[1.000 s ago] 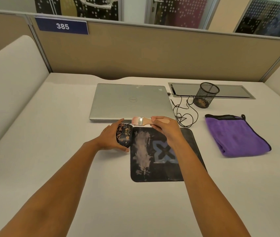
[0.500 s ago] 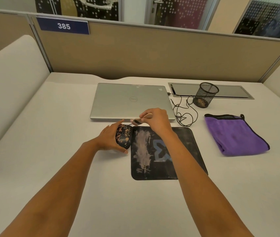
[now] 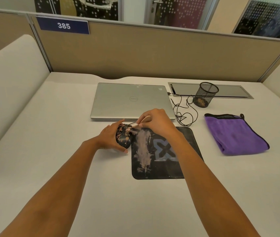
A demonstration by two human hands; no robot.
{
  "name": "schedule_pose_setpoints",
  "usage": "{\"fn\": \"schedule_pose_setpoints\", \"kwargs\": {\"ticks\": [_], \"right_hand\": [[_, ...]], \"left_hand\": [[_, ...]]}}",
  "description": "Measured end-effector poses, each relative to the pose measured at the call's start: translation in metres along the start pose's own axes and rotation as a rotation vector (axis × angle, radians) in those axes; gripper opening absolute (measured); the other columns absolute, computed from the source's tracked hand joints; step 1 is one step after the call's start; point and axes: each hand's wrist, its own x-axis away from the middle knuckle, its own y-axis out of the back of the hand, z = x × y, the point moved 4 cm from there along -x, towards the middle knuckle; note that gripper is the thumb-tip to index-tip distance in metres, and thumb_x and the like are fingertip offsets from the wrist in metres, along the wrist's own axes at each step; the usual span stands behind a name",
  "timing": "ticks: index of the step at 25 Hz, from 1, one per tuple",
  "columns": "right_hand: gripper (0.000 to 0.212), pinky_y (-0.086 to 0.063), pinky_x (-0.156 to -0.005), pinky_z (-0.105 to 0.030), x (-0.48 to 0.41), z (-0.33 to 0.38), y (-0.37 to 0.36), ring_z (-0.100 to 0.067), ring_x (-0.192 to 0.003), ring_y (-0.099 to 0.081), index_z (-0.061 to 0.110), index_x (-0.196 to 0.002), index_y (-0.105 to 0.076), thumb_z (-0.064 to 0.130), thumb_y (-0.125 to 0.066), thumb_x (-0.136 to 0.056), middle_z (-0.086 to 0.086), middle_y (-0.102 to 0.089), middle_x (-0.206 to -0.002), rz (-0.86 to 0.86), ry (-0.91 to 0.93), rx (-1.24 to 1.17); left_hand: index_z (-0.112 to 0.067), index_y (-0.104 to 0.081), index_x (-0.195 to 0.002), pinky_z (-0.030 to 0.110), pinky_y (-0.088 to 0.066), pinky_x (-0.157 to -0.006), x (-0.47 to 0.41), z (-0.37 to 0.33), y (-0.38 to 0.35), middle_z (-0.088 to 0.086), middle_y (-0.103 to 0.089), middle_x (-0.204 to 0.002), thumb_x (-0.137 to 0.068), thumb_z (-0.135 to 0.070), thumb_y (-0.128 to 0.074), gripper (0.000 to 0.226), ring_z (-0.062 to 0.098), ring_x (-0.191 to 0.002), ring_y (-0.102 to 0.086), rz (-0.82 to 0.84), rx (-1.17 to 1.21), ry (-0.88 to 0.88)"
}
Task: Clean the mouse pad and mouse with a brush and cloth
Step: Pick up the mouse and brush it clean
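A white table (image 3: 50,134) fills the frame. The dusty black mouse pad (image 3: 163,165) lies in the middle, with the purple cloth (image 3: 235,134) to its right. The left hand (image 3: 110,136) curls round the dirty mouse (image 3: 124,136), just left of the pad. The right hand (image 3: 156,122) pinches a small brush (image 3: 140,123), its tip on the mouse.

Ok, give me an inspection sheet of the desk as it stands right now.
Surface: white desk, no marks seen off the pad.
Job's things: black mouse pad with a pale dusty smear; dirt-specked mouse at its left edge; brush tip at the mouse; folded purple cloth right of the pad, no hand on it.
Clutter: closed silver laptop; mesh pen cup.
Hands: left hand holds the mouse; right hand grips the brush.
Cables: black cable looped between laptop and cup.
Surroundings: tan partition, sign reading 385.
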Motion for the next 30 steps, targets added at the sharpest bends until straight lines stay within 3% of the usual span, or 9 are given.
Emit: {"fn": "schedule_pose_setpoints", "kwargs": {"ticks": [4, 9, 17, 24, 30], "right_hand": [[0.012, -0.044, -0.064, -0.007, 0.002, -0.002, 0.008, -0.012, -0.085, -0.065, 0.013, -0.092, -0.076, 0.011, -0.071, -0.081, -0.006, -0.074, -0.093, -0.085, -0.025, -0.073], [0.012, -0.055, -0.082, -0.027, -0.001, -0.004, -0.003, -0.02, -0.09, -0.069, 0.01, -0.092, -0.076, 0.009, -0.071, -0.081, -0.011, -0.074, -0.094, -0.119, -0.064, -0.093], [0.013, -0.05, -0.08, -0.019, 0.032, 0.004, -0.009, -0.014, -0.091, -0.066, 0.013, -0.095, -0.075, 0.011, -0.069, -0.083, -0.007, -0.074, -0.098, -0.002, -0.034, -0.07], [0.011, -0.049, -0.081, -0.021, 0.018, -0.003, -0.002, -0.02, -0.095, -0.066, 0.012, -0.092, -0.075, 0.011, -0.07, -0.082, -0.009, -0.072, -0.101, -0.208, -0.078, -0.159], [0.014, -0.05, -0.083, -0.021, 0.015, 0.0, -0.016, -0.021, -0.095, -0.067, 0.009, -0.096, -0.074, 0.008, -0.067, -0.085, -0.011, -0.072, -0.104, -0.171, -0.046, -0.095]], "left_hand": [[-0.027, -0.011, -0.144, 0.046, -0.027, -0.112, -0.001, 0.0, 0.004, 0.003, -0.032, -0.145, -0.038, -0.062, -0.079, 0.13, 0.024, -0.131, -0.033, 0.034, -0.004, 0.005], [-0.025, -0.01, -0.144, 0.044, -0.026, -0.113, -0.001, -0.003, 0.006, 0.003, -0.029, -0.146, -0.04, -0.055, -0.081, 0.13, 0.023, -0.131, -0.032, 0.049, -0.023, -0.001], [-0.026, -0.009, -0.145, 0.042, -0.029, -0.111, -0.002, -0.001, 0.007, 0.002, -0.03, -0.146, -0.039, -0.057, -0.081, 0.132, 0.023, -0.13, -0.034, 0.048, -0.042, -0.006], [-0.028, -0.014, -0.142, 0.041, -0.034, -0.109, -0.001, -0.002, 0.007, 0.0, -0.032, -0.143, -0.032, -0.064, -0.082, 0.134, 0.02, -0.127, -0.037, 0.094, -0.026, 0.005], [-0.025, -0.007, -0.144, 0.04, -0.025, -0.114, -0.003, -0.002, 0.009, 0.002, -0.021, -0.149, -0.045, -0.045, -0.088, 0.13, 0.023, -0.135, -0.026, 0.153, -0.098, -0.013]]}}
